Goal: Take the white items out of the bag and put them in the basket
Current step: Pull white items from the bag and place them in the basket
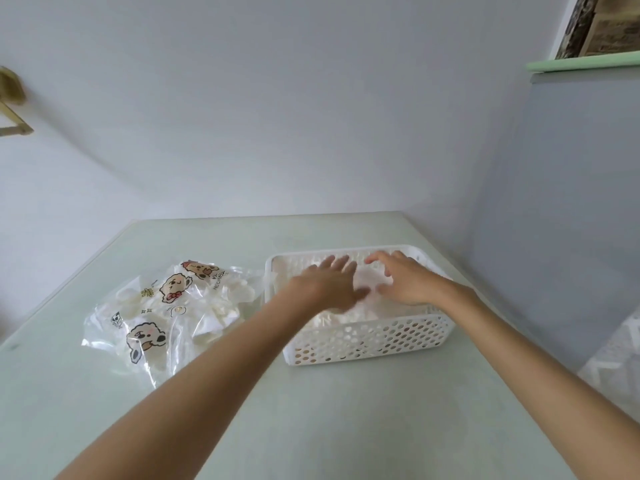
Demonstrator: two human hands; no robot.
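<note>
A white perforated plastic basket (374, 337) stands on the pale green table, right of centre. White items (367, 280) lie piled inside it. Both my hands are over the basket: my left hand (327, 285) with fingers spread straight above the pile, my right hand (403, 280) with fingers loosely bent, fingertips at the white items. Neither hand clearly grips anything. A clear plastic bag (162, 313) printed with cartoon bears lies to the left of the basket, with more white items visible through it.
The pale green table (311, 410) runs to a white wall at the back and a grey wall on the right. Its left and right edges are in view. A patterned floor (620, 368) shows at the lower right.
</note>
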